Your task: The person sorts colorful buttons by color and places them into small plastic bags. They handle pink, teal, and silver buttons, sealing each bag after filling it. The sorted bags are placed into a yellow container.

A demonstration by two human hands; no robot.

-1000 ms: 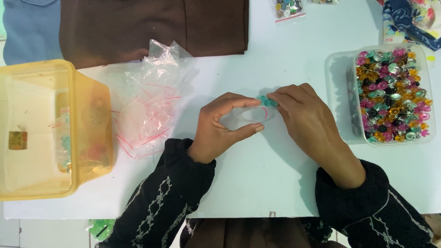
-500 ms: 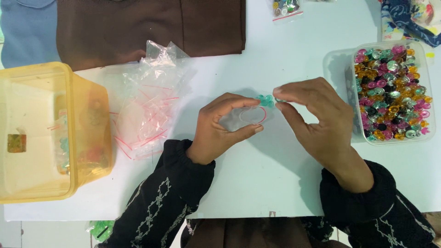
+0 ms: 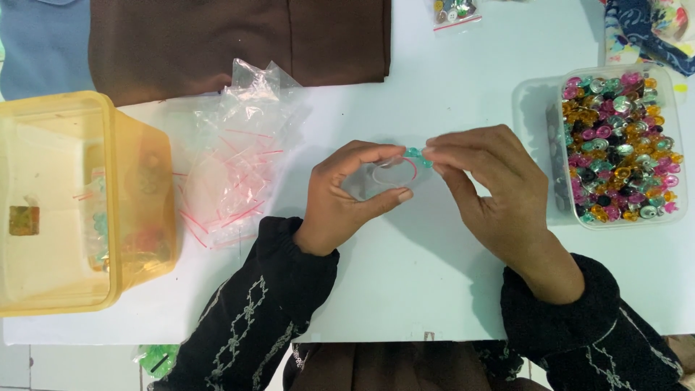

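Clear zip bag pinched by left hand — right hand fingers gripping green beads.

Table fills the frame. Lidless tub at left edge, pile of small zip bags just right of it. Folded cloth along the top, upper left to centre. Left hand and right hand at centre, a small bag and beads between them. Tray of beads at right edge; filled bag top centre; bundled cloth upper right corner.
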